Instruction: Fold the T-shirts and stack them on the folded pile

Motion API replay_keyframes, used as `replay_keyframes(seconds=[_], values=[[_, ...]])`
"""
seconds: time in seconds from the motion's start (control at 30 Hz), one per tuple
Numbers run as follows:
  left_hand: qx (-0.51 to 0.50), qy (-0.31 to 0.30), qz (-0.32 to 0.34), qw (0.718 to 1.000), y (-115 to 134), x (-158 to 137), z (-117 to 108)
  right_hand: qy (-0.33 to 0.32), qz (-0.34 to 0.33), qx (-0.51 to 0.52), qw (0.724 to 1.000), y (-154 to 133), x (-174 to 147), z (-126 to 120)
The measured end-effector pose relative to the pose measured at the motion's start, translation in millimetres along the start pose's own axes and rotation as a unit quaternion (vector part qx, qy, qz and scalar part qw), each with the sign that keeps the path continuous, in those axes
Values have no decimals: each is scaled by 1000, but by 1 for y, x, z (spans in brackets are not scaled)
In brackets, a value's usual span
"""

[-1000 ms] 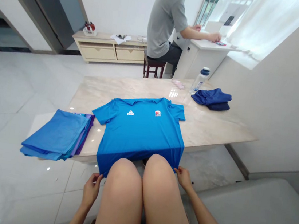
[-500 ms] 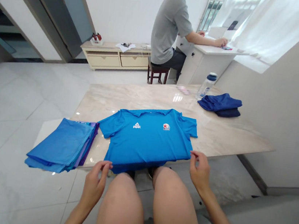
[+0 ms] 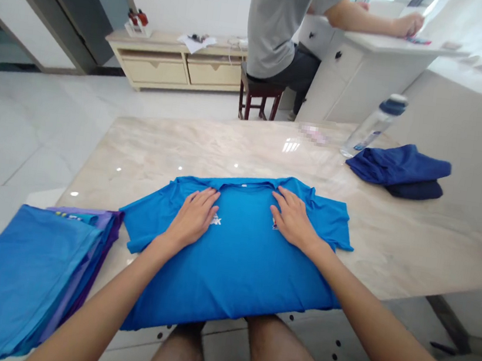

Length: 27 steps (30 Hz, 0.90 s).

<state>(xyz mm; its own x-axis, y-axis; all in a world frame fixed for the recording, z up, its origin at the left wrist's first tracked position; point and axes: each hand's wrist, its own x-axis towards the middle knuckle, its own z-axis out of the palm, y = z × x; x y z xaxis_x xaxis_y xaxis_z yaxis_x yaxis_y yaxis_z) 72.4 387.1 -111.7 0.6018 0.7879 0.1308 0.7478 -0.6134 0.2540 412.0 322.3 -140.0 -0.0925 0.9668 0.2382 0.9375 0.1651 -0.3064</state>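
Observation:
A blue T-shirt [image 3: 240, 257] lies spread front side up, collar away from me, its lower part draping over the near table edge. My left hand [image 3: 196, 213] rests flat on its chest, left of the collar, partly covering a white printed logo. On the other side of the collar, my right hand [image 3: 293, 216] lies on the fabric with fingers stretched out and mostly hides the badge. Both hands are open and press on the cloth without gripping it. The collar opening shows between them.
At the left corner sits a stack of folded blue and purple clothes [image 3: 20, 270]. On the right of the marble-look table [image 3: 175, 142] are a clear water bottle [image 3: 369, 132] and dark blue folded cloth [image 3: 402, 169]. Beyond, a person in a grey shirt [image 3: 274, 25] sits at a white desk [image 3: 366, 72].
Both hands have moved forward from the shirt's lower corners to its chest near the collar. My view has come closer to the table.

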Motion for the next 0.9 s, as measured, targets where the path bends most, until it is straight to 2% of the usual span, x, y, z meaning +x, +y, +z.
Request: replay_keyframes(seconds=[0.2,0.3,0.37,0.43,0.57,0.67,0.8,0.9], values=[[9,-7,-25,1000,-29,48,-1,-30,-3,-19,999,23,56,6],[-2,-7,-55,998,-35,57,-1,-24,32,-22,999,21,66,12],[-1,11,-89,996,-29,51,-2,-5,62,-21,998,9,55,15],[12,33,-113,993,-15,34,-4,15,73,-18,997,-9,29,14],[19,20,-83,996,26,-22,0,6,59,-17,998,-47,-42,7],[27,5,-76,997,50,-57,6,-14,55,-12,998,-62,-80,-2],[49,2,-128,991,65,-73,4,-23,82,-10,996,-68,-97,-13],[54,-2,-143,988,74,-79,0,-22,107,-15,994,-72,-103,-15]])
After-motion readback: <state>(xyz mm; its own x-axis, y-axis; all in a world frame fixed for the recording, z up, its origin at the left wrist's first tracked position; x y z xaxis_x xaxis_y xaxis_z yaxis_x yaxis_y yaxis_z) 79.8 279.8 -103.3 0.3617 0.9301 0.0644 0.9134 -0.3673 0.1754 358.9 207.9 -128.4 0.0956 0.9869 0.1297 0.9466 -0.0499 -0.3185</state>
